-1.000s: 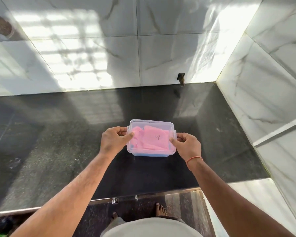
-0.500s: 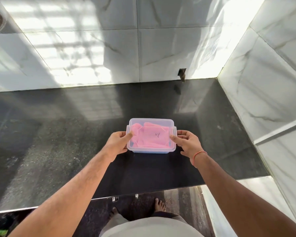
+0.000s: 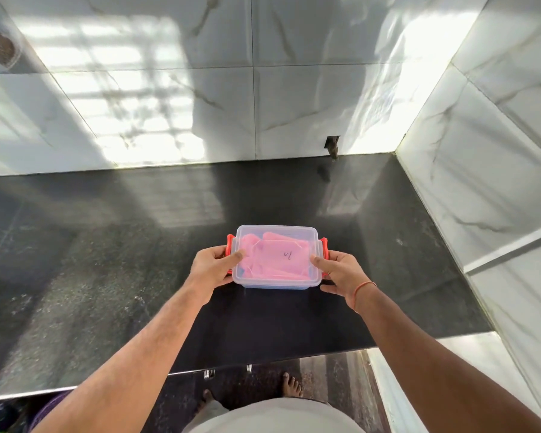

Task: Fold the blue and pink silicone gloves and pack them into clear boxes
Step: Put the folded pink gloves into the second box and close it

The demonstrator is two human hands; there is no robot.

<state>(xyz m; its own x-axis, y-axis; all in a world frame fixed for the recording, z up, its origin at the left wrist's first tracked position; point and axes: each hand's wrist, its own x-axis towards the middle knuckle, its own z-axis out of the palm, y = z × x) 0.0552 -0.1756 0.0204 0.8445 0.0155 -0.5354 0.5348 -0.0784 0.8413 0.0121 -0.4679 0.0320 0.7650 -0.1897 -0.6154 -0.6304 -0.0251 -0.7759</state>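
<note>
A clear plastic box [image 3: 277, 233] with its lid on stands on the black stone counter [image 3: 107, 276], in the middle. Folded pink silicone gloves [image 3: 278, 259] fill it, and a strip of blue shows along its bottom front edge. Red side latches [image 3: 324, 245] stick out at both ends. My left hand [image 3: 211, 267] grips the box's left end, thumb on the lid. My right hand [image 3: 341, 271] grips the right end, thumb on the lid too.
White marble walls rise behind the counter and on its right [image 3: 481, 182]. A small dark hole [image 3: 332, 143] is in the back wall. The counter's front edge [image 3: 263, 367] runs just above my bare feet.
The red side latches, hidden under my fingers before, now stand out at both ends. My hands have slid a little toward the box's near corners.
</note>
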